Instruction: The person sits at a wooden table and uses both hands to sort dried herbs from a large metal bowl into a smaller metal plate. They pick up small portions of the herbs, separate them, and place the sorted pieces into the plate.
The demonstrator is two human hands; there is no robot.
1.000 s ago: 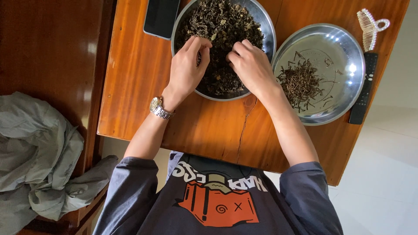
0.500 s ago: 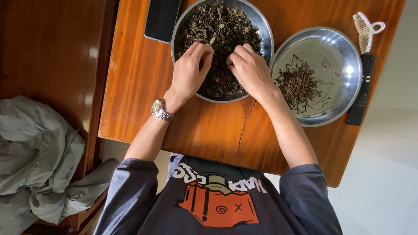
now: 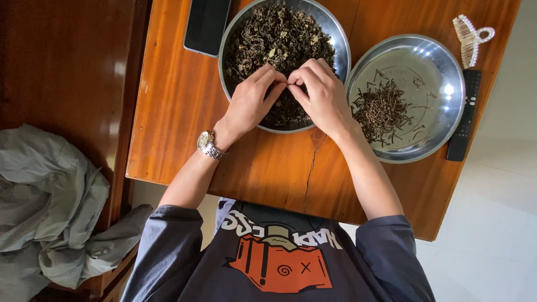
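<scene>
Both hands meet over the steel bowl [image 3: 232,61] at twelve o'clock, the left hand [image 3: 251,103] and right hand [image 3: 321,95] pinching one bit of dried leaves [image 3: 274,39] between fingertips. Brittle, dark, curled, the leaves could crumble, or scraps could scatter past the rim toward the stems [image 3: 380,109] at two o'clock.

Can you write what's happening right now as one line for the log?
left hand: pinching dried leaves | right hand: pinching same spot | big steel bowl | stems in second bowl
</scene>
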